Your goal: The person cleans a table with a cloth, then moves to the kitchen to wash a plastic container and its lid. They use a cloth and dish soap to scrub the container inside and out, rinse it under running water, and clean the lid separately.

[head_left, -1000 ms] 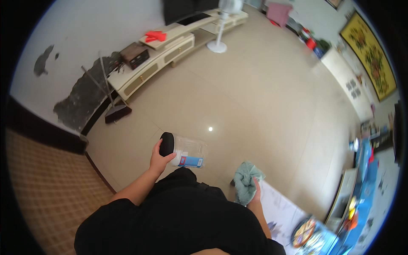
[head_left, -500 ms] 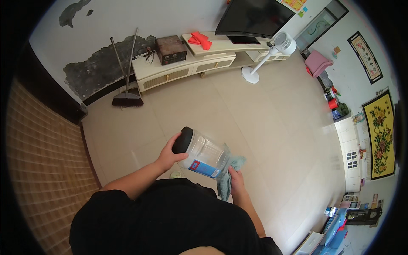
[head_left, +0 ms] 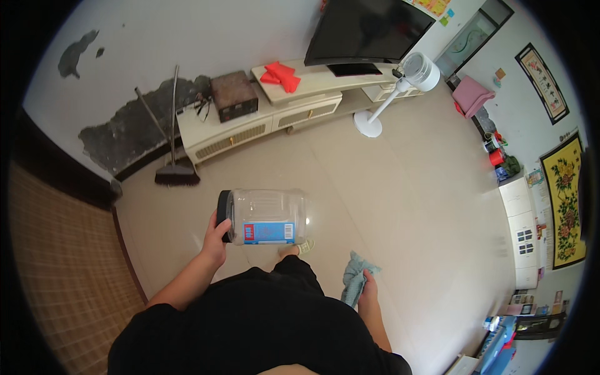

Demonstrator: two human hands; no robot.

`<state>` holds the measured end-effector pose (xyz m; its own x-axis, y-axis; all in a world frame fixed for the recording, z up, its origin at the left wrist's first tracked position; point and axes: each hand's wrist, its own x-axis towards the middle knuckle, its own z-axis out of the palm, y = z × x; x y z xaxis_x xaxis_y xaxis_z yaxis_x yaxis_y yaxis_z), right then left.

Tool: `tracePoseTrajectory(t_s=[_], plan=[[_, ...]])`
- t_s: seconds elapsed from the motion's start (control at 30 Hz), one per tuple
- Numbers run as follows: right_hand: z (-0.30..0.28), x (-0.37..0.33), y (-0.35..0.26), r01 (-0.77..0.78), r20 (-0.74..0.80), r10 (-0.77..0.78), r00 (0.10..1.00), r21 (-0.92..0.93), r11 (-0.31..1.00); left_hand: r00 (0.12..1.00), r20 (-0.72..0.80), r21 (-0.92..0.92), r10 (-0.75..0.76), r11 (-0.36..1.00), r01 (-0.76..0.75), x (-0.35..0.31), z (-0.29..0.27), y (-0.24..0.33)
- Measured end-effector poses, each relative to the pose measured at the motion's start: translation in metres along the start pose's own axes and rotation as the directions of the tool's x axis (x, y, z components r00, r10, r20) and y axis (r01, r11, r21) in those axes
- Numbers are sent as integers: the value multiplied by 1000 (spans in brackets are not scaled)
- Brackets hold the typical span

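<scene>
A large clear plastic jar (head_left: pixel 270 206) with a black lid and a blue label lies sideways in the air in front of me. My left hand (head_left: pixel 215 239) is closed round its lid end, with the base pointing right. Nothing shows inside the jar. Lower and to the right, my right hand (head_left: pixel 369 289) grips a crumpled grey-green cloth (head_left: pixel 354 279), which hangs apart from the jar.
Along the far wall stands a cream TV cabinet (head_left: pixel 232 142) bearing a television (head_left: pixel 369 34), a brown metal box (head_left: pixel 234 95) and a red cloth (head_left: pixel 281 76). A white pedestal fan (head_left: pixel 369 124) is beside it. A broom (head_left: pixel 177 175) leans at the left, near a woven panel (head_left: pixel 59 250).
The cloth has come away from the jar's base as my right hand moved right and down. My left hand has shifted left, levelling the jar. A slippered foot now shows below it.
</scene>
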<state>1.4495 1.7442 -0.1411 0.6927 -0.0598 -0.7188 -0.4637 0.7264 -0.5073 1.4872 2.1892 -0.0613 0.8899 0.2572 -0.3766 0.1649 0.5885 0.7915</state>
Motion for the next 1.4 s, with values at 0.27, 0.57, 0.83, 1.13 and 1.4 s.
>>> tracePoseTrajectory(t_s=[0.27,0.57,0.83,1.13,1.4], plan=[[107,135,-138,13,173,-18,985,28,1000,999,0,1,-52,999,52,116,125,4],[216,237,-287,-39,291,51,955,-49,998,994,-16,109,-109,988,110,236,276,-39],[120,322,-423,132,-83,-122,989,127,983,972,142,329,-186,935,131,413,463,-105],[2,318,-553,449,-516,-209,831,399,799,723,545,643,-424,765,-36,527,800,-192],[-107,391,-661,592,-667,-171,726,479,648,668,472,641,-575,744,189,531,999,-324]])
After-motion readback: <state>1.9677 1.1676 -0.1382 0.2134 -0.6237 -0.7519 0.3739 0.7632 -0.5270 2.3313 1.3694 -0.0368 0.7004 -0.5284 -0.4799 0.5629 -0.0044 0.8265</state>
